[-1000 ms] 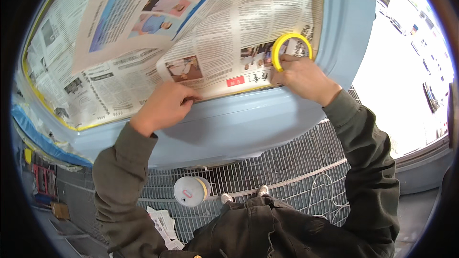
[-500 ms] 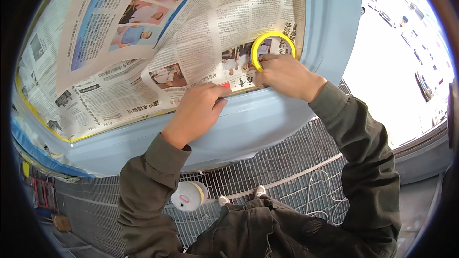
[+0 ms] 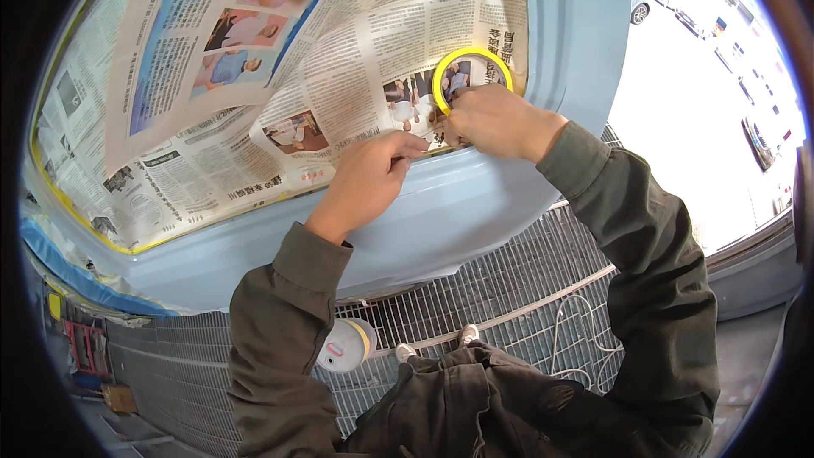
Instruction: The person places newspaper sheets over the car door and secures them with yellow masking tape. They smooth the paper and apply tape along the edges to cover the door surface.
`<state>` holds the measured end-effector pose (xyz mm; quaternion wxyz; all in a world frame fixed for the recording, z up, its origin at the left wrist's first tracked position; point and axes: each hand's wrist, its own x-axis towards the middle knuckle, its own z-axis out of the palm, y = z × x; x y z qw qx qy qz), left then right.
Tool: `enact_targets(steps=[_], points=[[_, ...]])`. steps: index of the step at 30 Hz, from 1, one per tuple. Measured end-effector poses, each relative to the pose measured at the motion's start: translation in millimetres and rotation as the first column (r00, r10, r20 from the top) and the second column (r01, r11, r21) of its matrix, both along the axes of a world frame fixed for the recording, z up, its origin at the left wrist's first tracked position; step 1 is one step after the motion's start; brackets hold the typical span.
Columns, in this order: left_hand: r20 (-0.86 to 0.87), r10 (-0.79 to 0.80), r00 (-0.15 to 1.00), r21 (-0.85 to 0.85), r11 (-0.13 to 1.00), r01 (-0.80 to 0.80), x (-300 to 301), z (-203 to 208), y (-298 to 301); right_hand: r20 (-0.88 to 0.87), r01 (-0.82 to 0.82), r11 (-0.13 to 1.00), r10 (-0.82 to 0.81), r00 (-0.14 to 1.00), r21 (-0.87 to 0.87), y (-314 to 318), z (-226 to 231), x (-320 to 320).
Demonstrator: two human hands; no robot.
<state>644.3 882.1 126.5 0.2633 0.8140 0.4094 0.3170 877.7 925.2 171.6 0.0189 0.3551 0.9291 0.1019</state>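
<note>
My right hand (image 3: 502, 123) grips a roll of yellow masking tape (image 3: 437, 85) by its near side. The ring stands over the lower right part of a newspaper sheet (image 3: 339, 76) that covers an opening in a light blue vehicle body panel (image 3: 441, 203). To the left of it, my left hand (image 3: 369, 180) rests at the paper's lower edge, index finger stretched along the edge and thumb apart, with nothing visible held. Yellow tape (image 3: 182, 237) runs along the lower left border of the paper. Any strip between the two hands is hidden by my fingers.
A loose newspaper flap (image 3: 195, 76) curls up at the upper left. Below the panel is a metal floor grating (image 3: 509, 288), with a white bucket (image 3: 346, 346) near my feet and a pale hose (image 3: 560, 331) at the right. Parked cars (image 3: 640, 0) stand outside.
My left hand has slid right along the paper's edge, closer to my right hand, and covers the small red patch. The view has shifted slightly; the tape roll stays in my right hand.
</note>
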Motion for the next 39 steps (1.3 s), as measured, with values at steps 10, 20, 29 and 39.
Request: enact_targets(steps=[10,20,29,39], points=[[0.046,-0.061,0.997,-0.042,0.997,0.063,25.6,-2.6,9.7,-0.004,-0.002,0.998,0.003,1.000,0.067,-2.7,-4.1,4.6],[0.070,-0.042,0.997,-0.114,0.992,0.049,28.4,-4.0,14.7,-0.052,-0.034,0.978,0.046,0.998,0.207,-5.8,-14.1,5.7],[0.017,-0.084,0.996,0.003,0.996,0.084,42.5,-4.8,18.9,-0.323,-0.005,0.918,0.144,0.935,0.395,-63.8,5.3,21.9],[0.031,0.071,0.997,0.008,0.997,-0.071,73.4,-12.8,-0.3,-0.888,0.143,0.990,-0.049,0.457,0.019,-156.8,-27.3,84.3]])
